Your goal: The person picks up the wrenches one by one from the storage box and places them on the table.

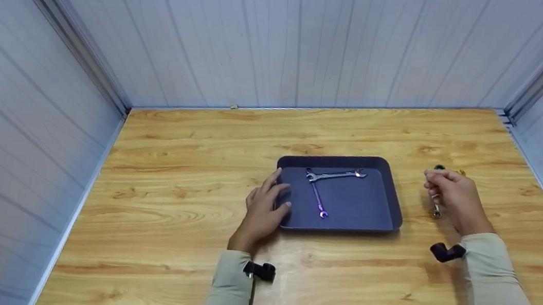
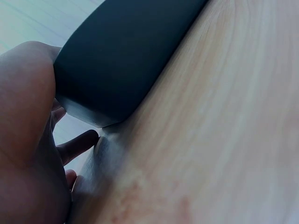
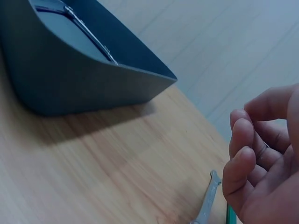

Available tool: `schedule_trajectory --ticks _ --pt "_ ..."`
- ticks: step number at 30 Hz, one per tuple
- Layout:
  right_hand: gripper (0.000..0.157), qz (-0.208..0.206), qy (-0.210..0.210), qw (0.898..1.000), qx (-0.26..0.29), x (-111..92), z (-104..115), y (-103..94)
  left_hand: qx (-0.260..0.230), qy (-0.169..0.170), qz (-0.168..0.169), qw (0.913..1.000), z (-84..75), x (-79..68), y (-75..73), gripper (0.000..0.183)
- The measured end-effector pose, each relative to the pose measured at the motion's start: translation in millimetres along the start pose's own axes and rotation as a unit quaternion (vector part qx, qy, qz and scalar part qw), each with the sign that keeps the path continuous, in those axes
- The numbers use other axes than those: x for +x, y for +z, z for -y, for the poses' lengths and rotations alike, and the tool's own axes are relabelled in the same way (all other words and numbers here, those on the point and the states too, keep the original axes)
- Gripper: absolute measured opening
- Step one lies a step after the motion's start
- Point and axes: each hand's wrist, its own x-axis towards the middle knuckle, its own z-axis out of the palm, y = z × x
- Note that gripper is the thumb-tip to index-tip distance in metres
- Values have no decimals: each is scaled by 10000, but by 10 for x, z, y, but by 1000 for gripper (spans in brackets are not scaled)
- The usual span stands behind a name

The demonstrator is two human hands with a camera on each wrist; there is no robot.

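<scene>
A dark grey tray lies on the table. Inside it, a silver wrench crosses the upper end of a purple wrench. My left hand grips the tray's left wall, thumb over the rim and some fingers outside. Right of the tray, my right hand hovers with curled fingers, fingertips near the thumb; nothing held is discernible. Beneath it lies a silver wrench, partly covered by the hand in the head view. Beside that, a green piece shows partly. A yellow piece peeks out behind the hand.
The wood-grain table is bounded by pale panels at the back, left and right. A dark wrist camera sits on each of my sleeves.
</scene>
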Motion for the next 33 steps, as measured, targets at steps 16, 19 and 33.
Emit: schedule_trajectory --ticks 16,19,33 --pt "20 315 -254 9991 -94 -4 130 335 -60 -53 5 10000 -20 0 -10 45" --pt "17 342 -206 9992 -95 11 154 395 -48 -50 -2 10000 -18 -1 -5 44" --pt "30 465 -236 9976 -460 68 189 646 -21 -28 -14 10000 -14 5 -8 44"
